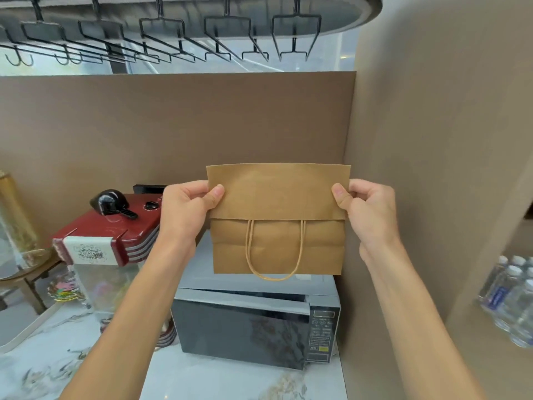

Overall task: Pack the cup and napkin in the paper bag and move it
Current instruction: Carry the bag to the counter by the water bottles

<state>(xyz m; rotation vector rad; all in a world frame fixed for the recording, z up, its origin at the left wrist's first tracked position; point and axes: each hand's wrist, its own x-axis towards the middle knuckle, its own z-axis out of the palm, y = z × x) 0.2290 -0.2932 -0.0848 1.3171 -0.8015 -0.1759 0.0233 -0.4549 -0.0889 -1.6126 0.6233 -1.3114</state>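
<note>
Brown kraft paper bag, flat and folded, held up in the air above the microwave, twine handles hanging down. Left hand pinches its left edge, thumb in front; right hand pinches the right edge likewise. No print on the bag. Microwave panel text too small to read (bottle labels too). Red box left of it has a white patterned label, unreadable. Water bottles far right.

Flat folded paper bag, pinched by left hand, right hand
</note>
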